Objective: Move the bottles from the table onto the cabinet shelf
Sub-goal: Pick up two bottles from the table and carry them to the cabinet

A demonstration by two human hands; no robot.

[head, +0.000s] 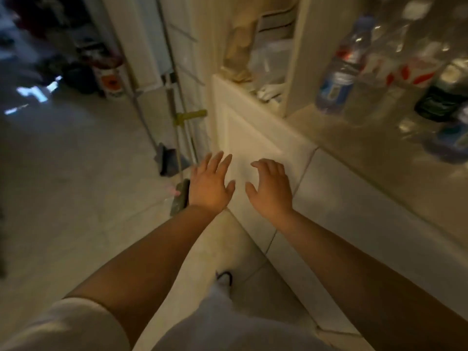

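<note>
Several plastic bottles stand on the cream cabinet shelf point(359, 138) at the upper right. Among them are a clear bottle with a blue label point(342, 69), a dark green-labelled bottle point(443, 95) and a bottle with a red and white label point(405, 69). The frame is blurred. My left hand point(210, 183) and my right hand point(269, 188) are stretched out side by side, low in front of the cabinet's lower panel point(253, 138). Both are empty with fingers spread. No table is in view.
A broom or mop handle point(174, 102) with a yellow clip leans by the cabinet's left corner, a dustpan point(167, 160) at its foot. Dark clutter and a white bucket point(112, 82) stand at the far left. The tiled floor point(76, 173) spreads to the left.
</note>
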